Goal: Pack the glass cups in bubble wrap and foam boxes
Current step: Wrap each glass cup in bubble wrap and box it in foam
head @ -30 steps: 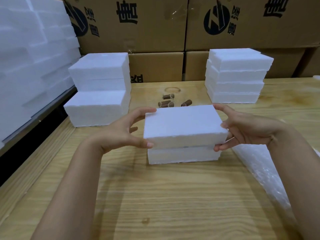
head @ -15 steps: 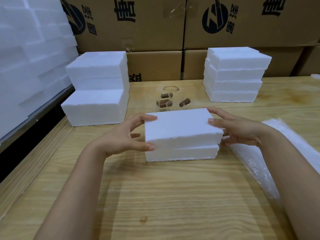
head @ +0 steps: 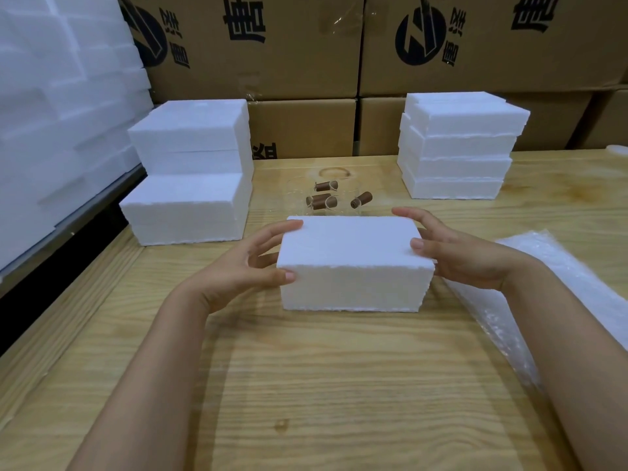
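Note:
A white foam box stands closed on the wooden table, its lid flush on the lower half. My left hand holds its left end, thumb on the front corner and fingers on the top edge. My right hand holds the right end, thumb on the lid and fingers round the back. Just behind the box lie clear glass cups with brown paper rolls inside, hard to make out. A roll of bubble wrap lies to the right, under my right forearm.
Stacked foam boxes stand at the back left and more foam boxes at the back right. A wall of foam blocks fills the left side. Cardboard cartons line the back edge of the table.
The lid, held raised above the lower half a second ago, has come down and now sits flush on it. Both hands stay at the box's ends.

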A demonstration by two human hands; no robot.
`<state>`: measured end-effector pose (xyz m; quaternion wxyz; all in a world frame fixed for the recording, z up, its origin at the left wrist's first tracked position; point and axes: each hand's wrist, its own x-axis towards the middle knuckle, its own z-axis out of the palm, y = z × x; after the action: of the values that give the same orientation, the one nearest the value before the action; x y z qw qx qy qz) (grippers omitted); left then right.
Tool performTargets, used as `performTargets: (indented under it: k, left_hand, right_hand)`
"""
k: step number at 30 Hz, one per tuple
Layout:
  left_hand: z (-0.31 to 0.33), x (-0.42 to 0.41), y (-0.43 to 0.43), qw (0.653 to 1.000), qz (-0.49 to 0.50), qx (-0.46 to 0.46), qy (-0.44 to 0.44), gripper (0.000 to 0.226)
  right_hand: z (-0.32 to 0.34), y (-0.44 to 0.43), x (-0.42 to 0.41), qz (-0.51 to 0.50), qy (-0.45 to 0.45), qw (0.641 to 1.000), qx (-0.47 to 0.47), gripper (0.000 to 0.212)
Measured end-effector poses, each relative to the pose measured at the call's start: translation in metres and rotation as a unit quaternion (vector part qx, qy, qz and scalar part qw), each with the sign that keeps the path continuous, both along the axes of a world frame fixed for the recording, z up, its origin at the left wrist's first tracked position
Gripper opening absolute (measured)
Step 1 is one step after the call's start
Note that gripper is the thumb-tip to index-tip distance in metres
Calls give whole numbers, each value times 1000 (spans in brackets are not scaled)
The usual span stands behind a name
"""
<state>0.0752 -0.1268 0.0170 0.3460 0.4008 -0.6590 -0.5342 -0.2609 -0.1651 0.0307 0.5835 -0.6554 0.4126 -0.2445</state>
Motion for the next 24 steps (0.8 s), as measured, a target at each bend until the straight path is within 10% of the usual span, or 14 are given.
performTargets:
  k: [14,19,24]
  left_hand:
    - [-8,-6,11,997,56,-21,57,108]
    - [-15,-13,9,997,18,-29,70,95]
    - [-14,-17,8,999,28,-42,0,92]
  right_hand:
    - [-11,8,-7,-40,-167,982,-79,96]
    - [-21,15,-5,26,-144,987,-66,53]
    - [-20,20,-6,56,-74,991,-92,62]
